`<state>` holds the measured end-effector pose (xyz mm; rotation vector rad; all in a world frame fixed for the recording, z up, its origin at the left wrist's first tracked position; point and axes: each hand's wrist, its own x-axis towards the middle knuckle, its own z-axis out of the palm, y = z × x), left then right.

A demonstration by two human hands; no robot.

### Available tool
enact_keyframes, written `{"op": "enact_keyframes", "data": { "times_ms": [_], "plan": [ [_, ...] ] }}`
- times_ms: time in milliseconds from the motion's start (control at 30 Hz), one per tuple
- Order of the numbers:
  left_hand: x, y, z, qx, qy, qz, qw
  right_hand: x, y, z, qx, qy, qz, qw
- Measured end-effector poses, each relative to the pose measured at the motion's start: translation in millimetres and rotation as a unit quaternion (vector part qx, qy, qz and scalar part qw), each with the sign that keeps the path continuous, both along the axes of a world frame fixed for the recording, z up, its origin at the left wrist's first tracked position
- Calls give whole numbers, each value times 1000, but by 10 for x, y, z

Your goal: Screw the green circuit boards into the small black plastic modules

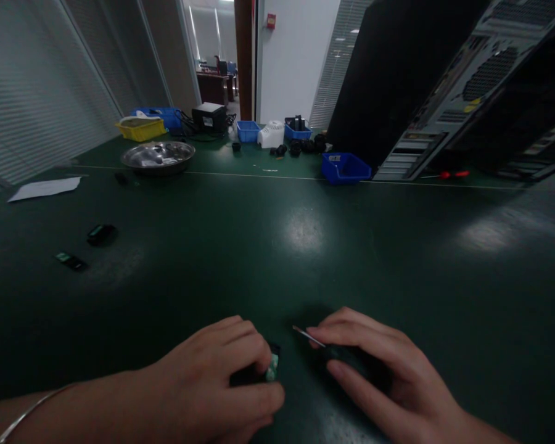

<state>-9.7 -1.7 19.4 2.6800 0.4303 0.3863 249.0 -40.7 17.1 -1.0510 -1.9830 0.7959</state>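
Note:
At the near edge of the view, my left hand (226, 376) is closed around a small black piece with a green circuit board (272, 367). Most of that piece is hidden by the fingers. To its right, my right hand (388, 370) grips a screwdriver (309, 336), its thin metal shaft pointing left toward the circuit board without touching it. The handle is dark and mostly lost in the shadow of the palm. Farther left on the green table (240, 246) lie a flat black part with a green board (70, 261) and a blockier black part (100, 234).
A round metal bowl (158, 156) and a white paper (45, 189) are at the left. Along the back stand a yellow bin (141, 128), a blue bin (345, 168), a white vented housing (272, 134) and several black parts. A tall computer case (407, 80) rises at the right.

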Motion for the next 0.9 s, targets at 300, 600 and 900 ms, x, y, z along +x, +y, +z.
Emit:
{"op": "enact_keyframes", "data": {
  "times_ms": [300,600,900],
  "plan": [
    [-48,-26,-122,-57,-66,66,994,-26,-8,41,42,-40,27,998],
    [1,10,-160,-99,-98,120,983,-54,-12,90,78,-169,54,981],
    [8,24,-187,-113,-132,110,979,-77,-23,82,57,-167,57,983]
  ]
}}
